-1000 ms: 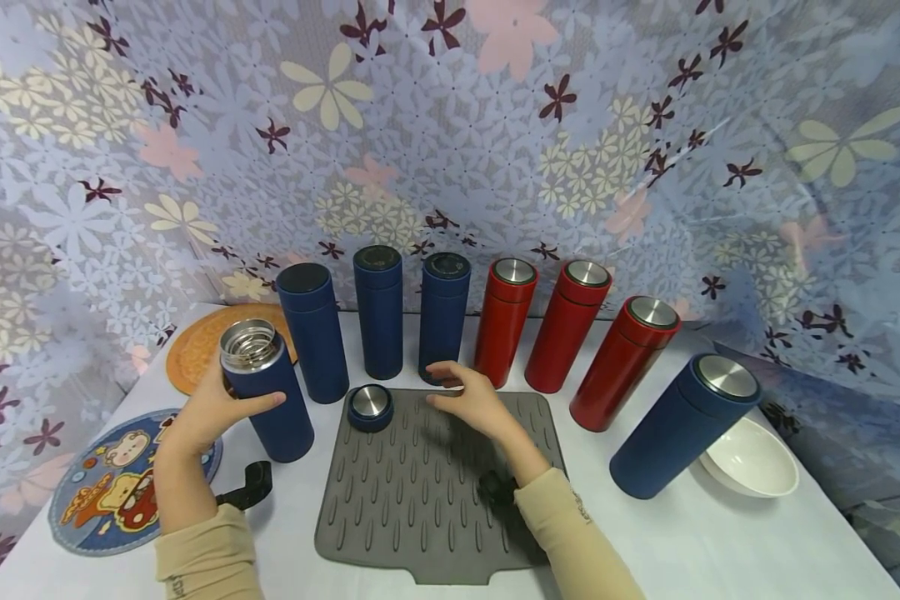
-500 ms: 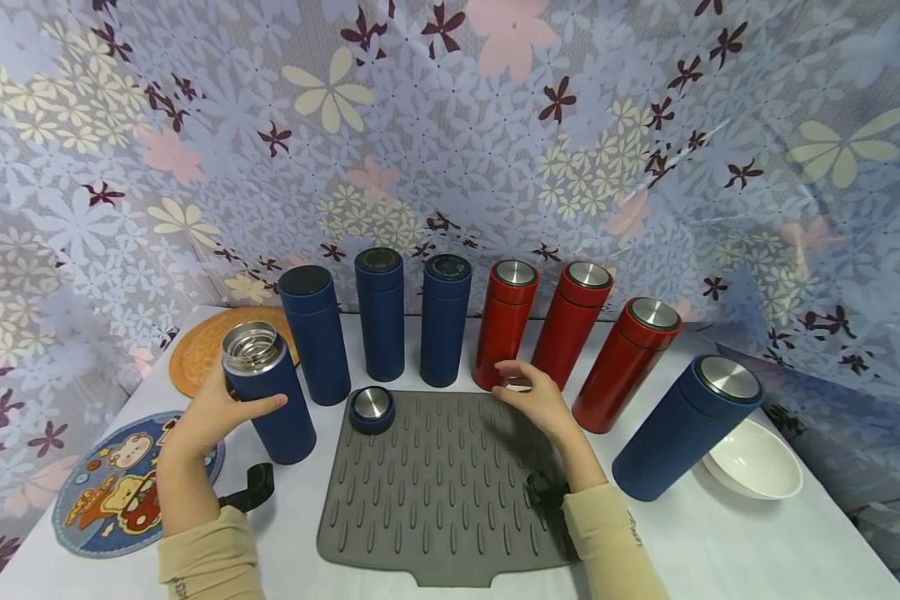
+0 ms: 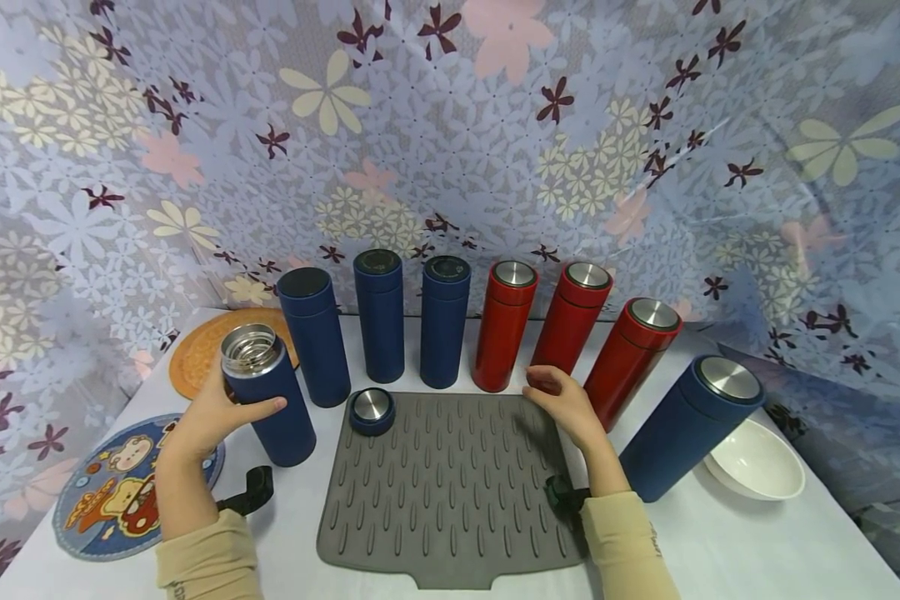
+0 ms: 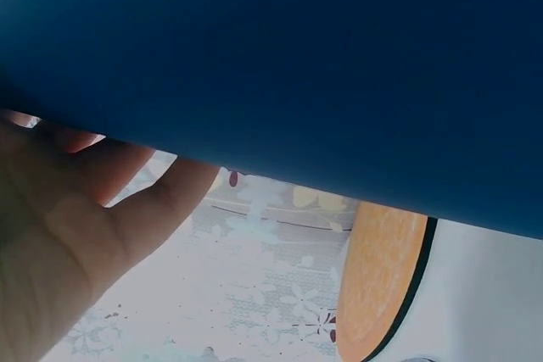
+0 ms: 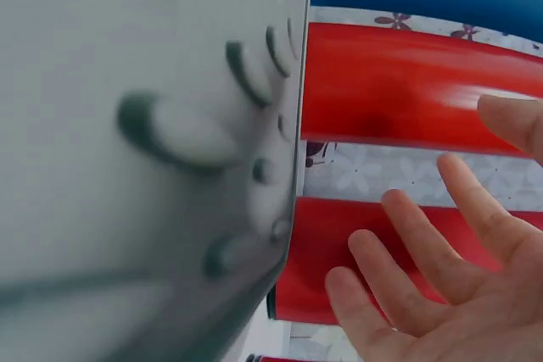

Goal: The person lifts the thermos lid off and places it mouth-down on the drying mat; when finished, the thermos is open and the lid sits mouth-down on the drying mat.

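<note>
My left hand (image 3: pixel 208 415) grips an uncapped blue thermos (image 3: pixel 281 421) around its body, thumb along the front; its steel mouth faces up. In the left wrist view, the blue wall (image 4: pixel 297 65) of that thermos covers the upper half, with the fingers (image 4: pixel 165 197) bent behind it. A blue lid with a steel top (image 3: pixel 372 407) sits on the back left corner of the grey ribbed mat (image 3: pixel 450 508). Above the mat's back right corner, my right hand (image 3: pixel 567 408) holds nothing, near the middle red thermos (image 3: pixel 570 325). Its fingers (image 5: pixel 416 243) spread loosely in the right wrist view.
Several capped blue thermoses, such as one at the back (image 3: pixel 379 333), stand along the rear with red ones (image 3: pixel 504 333). Another blue thermos (image 3: pixel 690 425) stands at right before a white bowl (image 3: pixel 757 462). A round tan mat (image 3: pixel 195 354) and a cartoon mat (image 3: pixel 112 492) lie at left.
My right hand has moved rightward across the back of the grey mat, from before the blue thermoses to before the red ones. My left hand and its thermos have stayed in place.
</note>
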A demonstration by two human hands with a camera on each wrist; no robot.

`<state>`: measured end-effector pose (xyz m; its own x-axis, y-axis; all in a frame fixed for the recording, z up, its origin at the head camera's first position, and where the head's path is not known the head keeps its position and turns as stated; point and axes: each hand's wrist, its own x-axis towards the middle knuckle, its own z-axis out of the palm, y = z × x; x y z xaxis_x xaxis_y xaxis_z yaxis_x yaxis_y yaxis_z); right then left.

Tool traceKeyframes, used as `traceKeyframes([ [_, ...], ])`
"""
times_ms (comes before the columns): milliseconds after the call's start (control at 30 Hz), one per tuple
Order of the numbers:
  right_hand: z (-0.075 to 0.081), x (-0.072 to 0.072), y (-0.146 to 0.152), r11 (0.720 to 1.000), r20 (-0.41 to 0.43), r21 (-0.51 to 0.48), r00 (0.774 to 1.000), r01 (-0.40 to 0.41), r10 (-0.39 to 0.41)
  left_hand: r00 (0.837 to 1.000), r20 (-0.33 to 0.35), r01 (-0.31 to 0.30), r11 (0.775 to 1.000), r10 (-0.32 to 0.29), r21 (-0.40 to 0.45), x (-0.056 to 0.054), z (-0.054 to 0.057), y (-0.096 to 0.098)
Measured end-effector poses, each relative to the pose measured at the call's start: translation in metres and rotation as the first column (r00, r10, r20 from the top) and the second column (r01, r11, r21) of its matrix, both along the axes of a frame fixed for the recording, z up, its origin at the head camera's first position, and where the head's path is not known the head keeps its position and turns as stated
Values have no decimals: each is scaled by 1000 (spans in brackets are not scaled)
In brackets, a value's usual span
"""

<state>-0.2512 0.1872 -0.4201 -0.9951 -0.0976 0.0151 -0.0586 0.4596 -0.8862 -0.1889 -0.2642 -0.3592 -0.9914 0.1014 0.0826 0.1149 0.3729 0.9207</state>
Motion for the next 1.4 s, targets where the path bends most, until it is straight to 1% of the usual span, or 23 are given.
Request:
traceKeyframes([
  [100,-2,-2,3,1000,17,29,1000,-6,5,1000,-22,-7,999,8,48,1,1,3],
  [200,-3,-2,5,999,36,35,999,-4,3,994,-107,-25,994,36,105,4,4,7],
  [267,-4,-2,5,999,43,33,999,-7,5,976,-203,-43,987,74,153,5,6,10],
  [300,-5,-2,5,1000,47,29,999,-9,7,960,-261,-51,982,98,180,6,8,12],
  [333,-5,-2,5,1000,53,20,999,-9,8,937,-325,-57,976,125,210,7,9,14],
  [367,-6,-2,5,1000,56,16,998,-14,13,908,-391,-61,970,152,236,8,11,17],
  [433,-7,-2,5,1000,61,15,998,-25,24,841,-498,-68,955,210,288,10,15,23],
  [533,-7,-2,4,999,68,16,997,-34,33,713,-647,-71,946,270,316,12,23,35],
  [600,-7,-2,5,999,72,23,997,-36,34,645,-709,-92,949,287,301,15,29,46],
  [667,-7,-2,5,999,75,23,997,-38,36,561,-779,-93,956,280,277,15,33,58],
  [733,-8,-3,6,999,79,30,996,-44,41,517,-818,-80,966,251,246,15,37,70],
  [800,-8,-3,6,998,89,34,995,-47,43,494,-845,-38,976,204,214,14,38,82],
  [833,-8,-2,7,998,94,37,995,-47,43,493,-852,-17,981,177,194,13,38,87],
  [867,-8,-2,7,998,97,40,994,-48,44,497,-855,8,985,146,173,11,37,93],
  [933,-7,-2,7,998,104,44,994,-47,42,517,-851,41,990,95,136,8,35,103],
  [1000,-6,-1,7,998,106,44,994,-46,41,548,-835,58,994,50,98,4,30,112],
  [1100,-4,0,6,998,107,38,993,-53,48,606,-796,59,997,0,45,-1,22,122],
  [1133,-4,1,6,998,108,36,993,-54,49,622,-783,51,998,-10,28,-4,19,125],
  [1167,-4,1,6,998,109,34,993,-55,50,631,-775,37,999,-15,11,-6,17,127],
  [1200,-3,1,5,998,109,36,993,-57,52,637,-771,18,1000,-17,-8,-8,14,129],
  [1233,-4,1,5,998,110,39,993,-57,52,638,-770,-1,1000,-15,-21,-11,11,131],
  [1300,-4,0,5,997,109,46,993,-59,53,629,-778,-51,998,1,-40,-17,5,135],
  [1400,-6,0,6,997,110,53,992,-59,53,613,-788,-141,989,51,-45,-24,-3,139],
])
